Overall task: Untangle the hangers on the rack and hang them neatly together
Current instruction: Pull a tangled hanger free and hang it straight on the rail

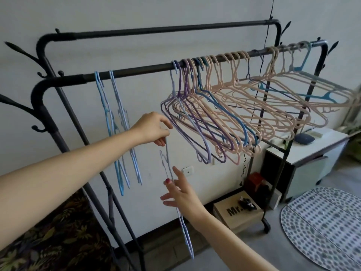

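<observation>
Low in the frame's centre, my right hand (180,189) lies with relaxed, spread fingers against a pale lilac hanger (175,192). Above it, my left hand (154,130) pinches that hanger's neck. Behind, tangled hangers (234,106) crowd the rack's front rail (136,71) at upper right.

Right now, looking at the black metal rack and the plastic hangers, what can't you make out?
- Head view: the pale lilac plastic hanger is motion-blurred; its hook is hidden inside the left hand.
- Whether the right hand touches it is unclear.
- The brown cardboard box print is covered after "Mr." by a dark object.
- The black metal rack feet are cut off at the bottom edge.
</observation>
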